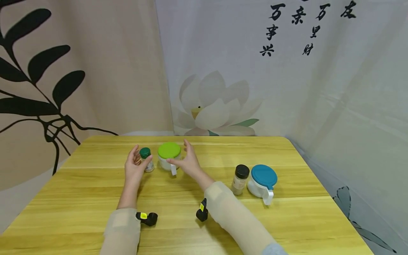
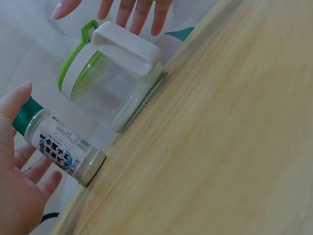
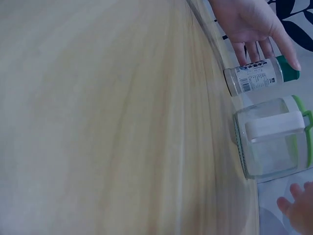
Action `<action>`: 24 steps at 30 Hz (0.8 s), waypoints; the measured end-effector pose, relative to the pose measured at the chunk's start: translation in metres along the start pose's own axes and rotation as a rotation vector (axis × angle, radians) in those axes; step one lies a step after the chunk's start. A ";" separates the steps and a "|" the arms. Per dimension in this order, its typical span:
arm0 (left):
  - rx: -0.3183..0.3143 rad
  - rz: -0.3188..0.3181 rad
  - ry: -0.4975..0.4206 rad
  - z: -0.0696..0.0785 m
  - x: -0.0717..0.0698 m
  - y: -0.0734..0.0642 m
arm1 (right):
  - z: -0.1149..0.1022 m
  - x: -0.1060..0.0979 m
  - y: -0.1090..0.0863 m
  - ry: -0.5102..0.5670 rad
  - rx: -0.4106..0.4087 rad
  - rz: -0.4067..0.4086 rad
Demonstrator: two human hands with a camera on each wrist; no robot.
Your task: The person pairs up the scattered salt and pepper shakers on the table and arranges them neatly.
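Note:
My left hand (image 1: 135, 164) is around the near left side of a small seasoning shaker (image 2: 61, 144) with a green cap and printed label. Its thumb lies by the cap and its loosely bent fingers stand behind the bottle; no firm grip shows. To the shaker's right is a clear glass jar (image 2: 105, 81) with a light green lid (image 1: 169, 150) and a white handle (image 3: 276, 126). My right hand (image 1: 189, 161) reaches beside this jar on its right, thumb and fingers spread wide, holding nothing. Both containers stand upright on the wooden table (image 1: 178, 219).
Farther right on the table stand a black-capped shaker (image 1: 239, 180) and a jar with a blue lid (image 1: 264, 175) and white handle. A printed cloth (image 1: 287, 95) hangs behind the table. Black wrist cameras (image 1: 149, 219) stick out from both sleeves.

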State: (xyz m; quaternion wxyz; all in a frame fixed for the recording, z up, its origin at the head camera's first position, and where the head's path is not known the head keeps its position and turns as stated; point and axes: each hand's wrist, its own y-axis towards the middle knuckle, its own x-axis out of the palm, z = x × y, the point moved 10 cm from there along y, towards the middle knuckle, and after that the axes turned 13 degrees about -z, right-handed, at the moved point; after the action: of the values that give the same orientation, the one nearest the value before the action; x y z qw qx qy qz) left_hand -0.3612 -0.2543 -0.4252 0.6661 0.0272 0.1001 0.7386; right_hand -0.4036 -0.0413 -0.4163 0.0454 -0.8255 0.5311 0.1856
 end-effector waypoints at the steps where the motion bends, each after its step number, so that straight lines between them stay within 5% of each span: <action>1: -0.005 0.001 -0.008 0.002 0.000 -0.002 | 0.001 0.001 0.001 0.006 -0.002 -0.005; 7: -0.020 0.005 -0.020 0.014 0.004 -0.009 | 0.005 0.003 0.005 0.018 -0.003 -0.019; 24: -0.020 0.013 -0.017 0.015 0.004 -0.008 | 0.016 0.012 0.010 0.076 0.054 -0.010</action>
State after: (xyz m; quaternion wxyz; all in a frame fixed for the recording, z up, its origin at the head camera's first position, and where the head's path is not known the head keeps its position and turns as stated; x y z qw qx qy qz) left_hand -0.3515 -0.2481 -0.4125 0.6624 0.0274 0.0869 0.7436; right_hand -0.4125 -0.0512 -0.4342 0.0486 -0.8331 0.5330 0.1396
